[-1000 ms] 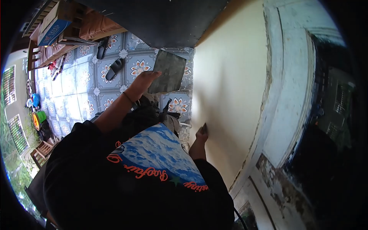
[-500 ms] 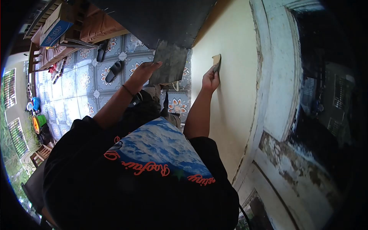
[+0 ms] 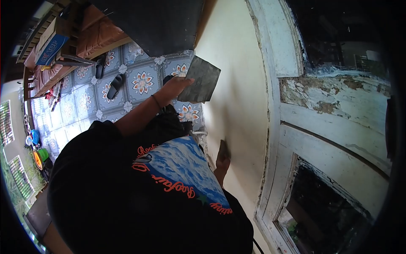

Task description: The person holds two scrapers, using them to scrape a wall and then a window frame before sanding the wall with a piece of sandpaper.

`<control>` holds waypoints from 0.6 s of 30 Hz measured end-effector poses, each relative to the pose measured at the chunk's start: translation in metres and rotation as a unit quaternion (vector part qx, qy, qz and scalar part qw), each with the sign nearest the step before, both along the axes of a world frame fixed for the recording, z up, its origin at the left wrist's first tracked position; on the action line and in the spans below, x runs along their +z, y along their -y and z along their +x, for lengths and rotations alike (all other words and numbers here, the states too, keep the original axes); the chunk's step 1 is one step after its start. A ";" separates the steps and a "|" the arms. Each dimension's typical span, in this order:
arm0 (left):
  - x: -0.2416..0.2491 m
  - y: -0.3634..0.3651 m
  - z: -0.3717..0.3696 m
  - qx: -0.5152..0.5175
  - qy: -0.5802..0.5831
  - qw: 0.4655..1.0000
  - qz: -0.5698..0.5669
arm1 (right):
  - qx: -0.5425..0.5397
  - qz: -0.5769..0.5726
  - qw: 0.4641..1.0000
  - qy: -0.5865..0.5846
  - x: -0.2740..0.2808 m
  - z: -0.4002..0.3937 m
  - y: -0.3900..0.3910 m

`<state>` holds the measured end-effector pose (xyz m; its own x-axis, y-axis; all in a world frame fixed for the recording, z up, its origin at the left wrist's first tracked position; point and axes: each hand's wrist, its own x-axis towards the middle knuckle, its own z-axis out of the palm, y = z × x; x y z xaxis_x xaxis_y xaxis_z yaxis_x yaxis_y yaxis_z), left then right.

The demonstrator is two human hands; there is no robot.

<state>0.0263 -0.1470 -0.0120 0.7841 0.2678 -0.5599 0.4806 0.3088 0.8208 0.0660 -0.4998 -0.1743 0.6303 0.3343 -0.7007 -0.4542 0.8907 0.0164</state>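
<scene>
My left hand (image 3: 175, 87) grips a flat grey square board (image 3: 203, 79) by its near edge and holds it up beside the pale yellow wall (image 3: 237, 97). My right hand (image 3: 223, 154) is low against the same wall and holds a small putty knife (image 3: 223, 148) whose blade lies on the surface. My black shirt with a blue cloud print (image 3: 177, 169) fills the lower middle of the view and hides most of my right arm.
A white window frame with peeling paint (image 3: 321, 127) borders the wall on the right. A patterned tile floor (image 3: 127, 84) lies below, with dark sandals (image 3: 113, 84) on it. A wooden bench (image 3: 63, 55) with a blue box (image 3: 50, 47) stands at top left.
My right hand has dropped from high on the wall to a low spot near my body, dragging the knife down. The board in my left hand shifted slightly right. My head turned toward the window.
</scene>
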 end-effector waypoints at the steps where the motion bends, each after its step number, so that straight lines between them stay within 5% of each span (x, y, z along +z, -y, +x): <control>1: -0.003 -0.003 0.002 -0.011 -0.013 1.000 -0.004 | 0.003 -0.023 1.000 -0.008 -0.002 0.005 -0.005; 16: -0.027 -0.140 0.001 0.087 -0.121 0.987 0.066 | 0.161 -0.377 0.901 -0.144 -0.079 0.109 -0.213; 18: -0.025 -0.154 0.002 0.087 -0.126 0.984 0.087 | 0.099 -0.219 0.956 -0.169 -0.124 0.165 -0.266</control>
